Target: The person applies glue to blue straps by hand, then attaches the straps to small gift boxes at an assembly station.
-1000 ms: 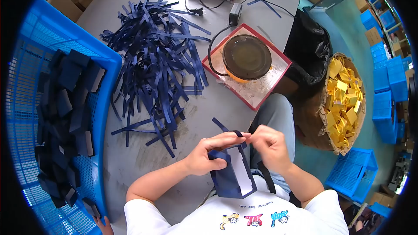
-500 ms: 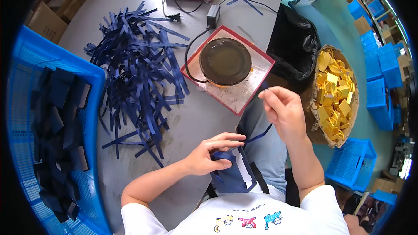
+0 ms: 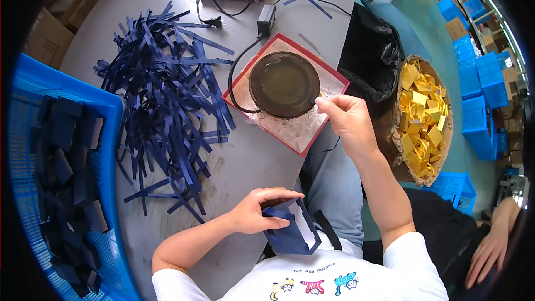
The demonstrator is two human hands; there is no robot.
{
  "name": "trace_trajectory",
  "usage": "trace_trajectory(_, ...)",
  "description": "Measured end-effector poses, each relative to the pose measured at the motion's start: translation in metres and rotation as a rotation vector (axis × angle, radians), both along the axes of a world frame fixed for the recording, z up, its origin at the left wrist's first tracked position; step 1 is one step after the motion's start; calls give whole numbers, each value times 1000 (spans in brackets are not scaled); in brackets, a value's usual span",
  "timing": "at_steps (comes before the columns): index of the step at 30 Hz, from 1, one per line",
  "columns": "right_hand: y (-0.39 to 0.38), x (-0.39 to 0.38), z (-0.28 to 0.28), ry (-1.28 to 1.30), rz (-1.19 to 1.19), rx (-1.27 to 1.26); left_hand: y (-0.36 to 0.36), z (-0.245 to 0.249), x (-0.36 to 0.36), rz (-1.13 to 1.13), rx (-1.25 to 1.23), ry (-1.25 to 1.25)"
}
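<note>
My left hand (image 3: 260, 210) is closed around a small navy paper bag (image 3: 291, 233), thumb on its near side; its white inner face shows toward the right. My right hand (image 3: 346, 120) pinches a navy ribbon at the right rim of a round dark pan (image 3: 284, 85). The pan holds a murky brownish layer. Little of this ribbon shows; a thin dark strand is visible below the hand. The pan sits on a red-edged square tray (image 3: 306, 131). Left of it lies a heap of navy ribbons (image 3: 167, 95).
A blue crate (image 3: 114, 189) of navy bags stands left. To the right are a black-lined bin (image 3: 370, 50) and a carton of yellow bags (image 3: 423, 117). A cord with a box (image 3: 266, 21) reaches the pan. Another person's hand (image 3: 487, 256) shows lower right.
My right hand has moved up and left to the pan's rim with the ribbon. My left hand and the bag have shifted slightly down. Another person's arm has come into view lower right.
</note>
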State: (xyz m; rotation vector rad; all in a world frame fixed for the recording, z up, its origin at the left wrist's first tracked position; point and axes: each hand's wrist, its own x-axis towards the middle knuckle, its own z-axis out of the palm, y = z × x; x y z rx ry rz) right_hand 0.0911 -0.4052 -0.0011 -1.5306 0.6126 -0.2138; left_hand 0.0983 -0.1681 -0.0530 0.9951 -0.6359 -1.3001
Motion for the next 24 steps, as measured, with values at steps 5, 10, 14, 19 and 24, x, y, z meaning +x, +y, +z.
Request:
trace_trajectory(5,0,4,-5,-21,-7,-19,0,0,2,-16,-16,-21)
trace_trajectory(10,-1,5,-9,-2,-7,-30,1,-1,2,-30,-23,-39)
trace_trajectory(14,-1,4,-11,-2,-13,-16,1,1,1,-3,-19,-26)
trace_trajectory(19,-2,-19,-1,-15,-51,43,4,5,3,22,34,-48)
trace_trajectory(24,8,-56,18,-41,74,194,7,5,5,213,30,-123)
